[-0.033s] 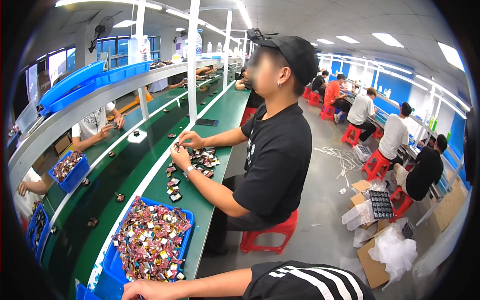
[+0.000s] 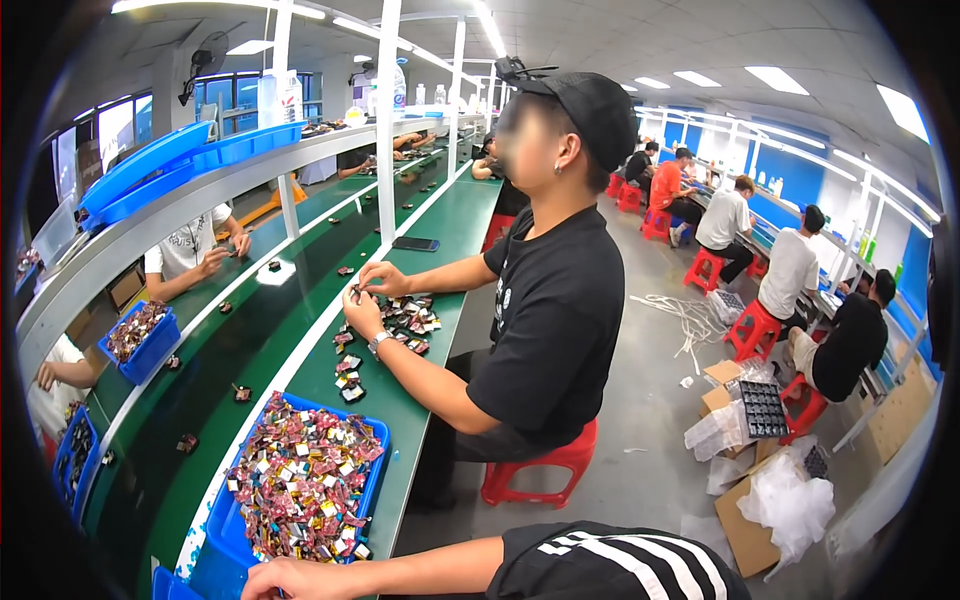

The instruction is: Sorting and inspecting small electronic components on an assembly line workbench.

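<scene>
My right hand reaches in along the lower edge, from a black sleeve with white stripes. The frame cuts off its fingers, so their grip is hidden. Just beyond it stands a blue bin heaped with small electronic parts, pink-red, white and yellow. The hand is at the bin's near edge; whether it touches the bin I cannot tell. My left hand is out of the picture.
A co-worker in black sits alongside, both hands on a small part above loose pieces. Past the bin runs a green conveyor belt carrying scattered parts. A phone lies farther along. Red stools and opened cartons stand on the floor.
</scene>
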Available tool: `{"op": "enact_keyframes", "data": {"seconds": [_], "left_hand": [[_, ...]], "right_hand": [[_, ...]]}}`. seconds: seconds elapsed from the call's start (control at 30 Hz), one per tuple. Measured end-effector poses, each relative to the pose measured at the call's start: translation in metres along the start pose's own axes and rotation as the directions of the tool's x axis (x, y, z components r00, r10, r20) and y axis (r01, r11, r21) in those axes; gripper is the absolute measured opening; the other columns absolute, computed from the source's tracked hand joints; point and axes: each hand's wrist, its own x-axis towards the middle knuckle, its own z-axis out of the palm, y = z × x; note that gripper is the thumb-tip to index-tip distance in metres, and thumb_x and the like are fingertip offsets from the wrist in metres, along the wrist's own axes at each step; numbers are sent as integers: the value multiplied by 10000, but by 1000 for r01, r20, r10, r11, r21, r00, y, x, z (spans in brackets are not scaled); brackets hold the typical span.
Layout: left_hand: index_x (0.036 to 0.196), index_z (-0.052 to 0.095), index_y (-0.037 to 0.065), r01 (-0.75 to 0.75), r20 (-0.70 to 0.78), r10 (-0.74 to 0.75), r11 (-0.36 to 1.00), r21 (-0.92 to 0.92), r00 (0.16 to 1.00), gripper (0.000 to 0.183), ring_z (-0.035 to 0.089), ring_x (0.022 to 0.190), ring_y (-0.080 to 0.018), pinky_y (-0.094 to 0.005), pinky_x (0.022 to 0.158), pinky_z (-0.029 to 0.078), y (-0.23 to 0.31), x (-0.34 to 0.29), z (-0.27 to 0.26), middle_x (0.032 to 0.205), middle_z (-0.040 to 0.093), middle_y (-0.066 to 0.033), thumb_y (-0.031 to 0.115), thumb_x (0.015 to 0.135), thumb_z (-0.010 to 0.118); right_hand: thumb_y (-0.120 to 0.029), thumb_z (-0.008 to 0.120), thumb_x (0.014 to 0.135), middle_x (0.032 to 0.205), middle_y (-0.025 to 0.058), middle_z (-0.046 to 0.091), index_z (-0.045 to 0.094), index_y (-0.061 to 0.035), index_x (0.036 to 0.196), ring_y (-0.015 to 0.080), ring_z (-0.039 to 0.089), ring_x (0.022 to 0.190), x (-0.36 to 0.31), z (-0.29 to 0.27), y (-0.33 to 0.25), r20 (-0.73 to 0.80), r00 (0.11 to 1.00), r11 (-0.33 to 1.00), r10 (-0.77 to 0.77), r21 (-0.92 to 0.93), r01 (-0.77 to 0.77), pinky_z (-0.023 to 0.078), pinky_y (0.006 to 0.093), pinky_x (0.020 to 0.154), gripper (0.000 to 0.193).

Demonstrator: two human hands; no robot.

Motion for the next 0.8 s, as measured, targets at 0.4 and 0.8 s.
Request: {"op": "enact_keyframes", "data": {"seconds": [0.4,0.8], "left_hand": [[1310,479,-43,-131,-169,120,990,-56,978,359,599,1046,-219,-322,902,491,-10,15,-4,1197,596,-158,88,978,521],[1188,555,-40,-250,-524,295,955,157,799,310,616,768,-113,-214,636,488,-24,11,-13,954,663,-112,63,900,604]], "right_hand": [[-64,620,854,812,96,663,614,12,964,165,650,762,-1,-17,-10,-241,949,977,203,116,-180,514,299,687,133],[-90,647,847,866,112,661,638,-45,944,265,651,831,4,5,-19,57,953,953,299,-79,-294,506,371,724,108]]}}
